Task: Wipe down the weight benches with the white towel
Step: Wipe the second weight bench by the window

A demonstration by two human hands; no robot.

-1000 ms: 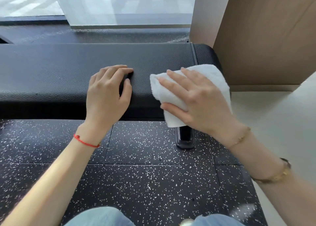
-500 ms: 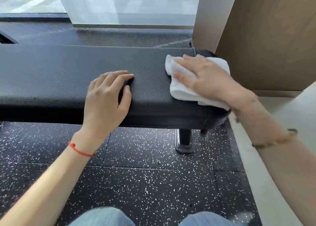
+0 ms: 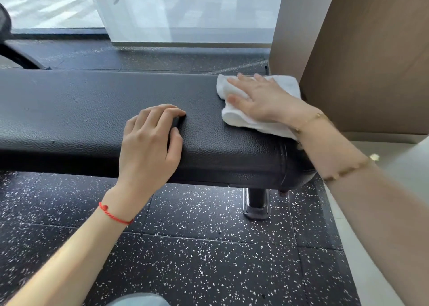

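While on bench end | R hand flat on towel

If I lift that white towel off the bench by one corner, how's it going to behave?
The white towel would probably droop and unfold: it lies bunched in soft folds under the right hand. It looks light for its size, a small thin cloth. On the bench, with its pebbled padding, it likely slides when pressed flat, but may bunch up.
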